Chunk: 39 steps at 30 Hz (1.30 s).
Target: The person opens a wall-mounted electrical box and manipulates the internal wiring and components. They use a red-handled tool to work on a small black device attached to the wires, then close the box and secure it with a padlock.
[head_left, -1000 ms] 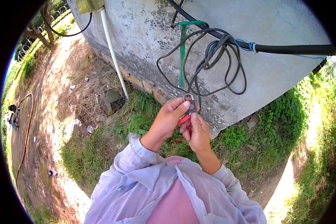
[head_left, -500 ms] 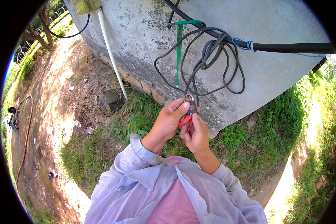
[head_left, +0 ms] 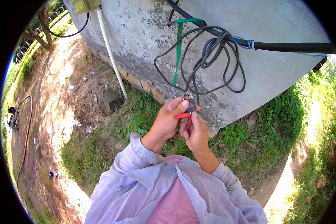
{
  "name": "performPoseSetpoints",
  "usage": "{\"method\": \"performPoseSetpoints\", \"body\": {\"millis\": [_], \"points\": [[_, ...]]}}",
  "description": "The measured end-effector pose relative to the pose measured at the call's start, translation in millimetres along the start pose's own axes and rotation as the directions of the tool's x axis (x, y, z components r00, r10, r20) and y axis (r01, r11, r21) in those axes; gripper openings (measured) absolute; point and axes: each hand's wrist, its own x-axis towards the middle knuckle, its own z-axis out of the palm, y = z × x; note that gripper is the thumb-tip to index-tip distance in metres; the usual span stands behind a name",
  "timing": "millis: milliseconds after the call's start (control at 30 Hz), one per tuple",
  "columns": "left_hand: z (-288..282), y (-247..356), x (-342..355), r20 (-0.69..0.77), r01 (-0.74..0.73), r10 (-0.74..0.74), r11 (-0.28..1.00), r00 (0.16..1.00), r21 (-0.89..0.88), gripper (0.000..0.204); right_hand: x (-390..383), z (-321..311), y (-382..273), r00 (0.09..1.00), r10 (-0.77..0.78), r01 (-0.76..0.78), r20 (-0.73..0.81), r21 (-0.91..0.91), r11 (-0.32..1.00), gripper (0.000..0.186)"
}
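A dark padlock (head_left: 192,107) with a shiny metal shackle (head_left: 188,95) is upright in front of the wall's foot. My left hand (head_left: 167,118) closes on its body, thumb pressed across the front. Just below, my right hand (head_left: 198,135) pinches a small item at the padlock's underside, mostly hidden by the fingers; it looks like a key. Red strips (head_left: 182,115) stick out between the two hands, one lying nearly level toward the left fingers. Whether the shackle is locked cannot be made out.
Coiled black cable (head_left: 209,56) hangs from a thick cable (head_left: 295,47) along the grey wall (head_left: 272,26), with a green strap (head_left: 179,52) beside it. A white pipe (head_left: 110,52) runs down to the grass. A brown hose (head_left: 30,130) lies on the ground at left.
The red strip between my hands has turned from slanted to nearly level. Both hands keep their grips in almost the same place. The green strap's lower end has swung slightly left.
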Motion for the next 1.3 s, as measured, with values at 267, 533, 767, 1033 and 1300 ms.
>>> {"method": "performPoseSetpoints", "body": {"millis": [267, 533, 767, 1033, 1300], "points": [[-5.5, -4.0, -4.6, 0.036, -0.035, 0.037, 0.998, 0.999, -0.054, 0.03, -5.7, 4.6, -5.6, 0.995, 0.072, -0.087, 0.074, 0.234, 0.968, 0.035], [-7.5, -4.7, -3.8, 0.016, -0.044, 0.045, 0.998, 0.999, -0.037, 0.03, -1.9, 5.3, -4.3, 1.0, -0.019, 0.018, -0.004, -0.066, 0.998, 0.036], [-3.4, -6.2, -5.4, 0.011, -0.051, 0.052, 0.996, 0.999, -0.068, 0.027, -4.8, 6.5, -2.7, 1.0, 0.015, -0.015, -0.002, 0.092, 0.996, 0.034], [-8.1, -14.3, -6.9, 0.008, -0.052, 0.053, 0.994, 0.999, -0.096, 0.027, -7.5, 1.5, 0.8, 0.995, 0.065, -0.078, 0.07, 0.195, 0.978, 0.036], [-3.6, -12.6, -10.1, -0.049, -0.026, 0.028, 0.999, 0.998, 0.03, 0.03, -7.3, -2.8, 0.6, 0.999, -0.034, 0.039, 0.037, -0.118, 0.992, 0.039]]}}
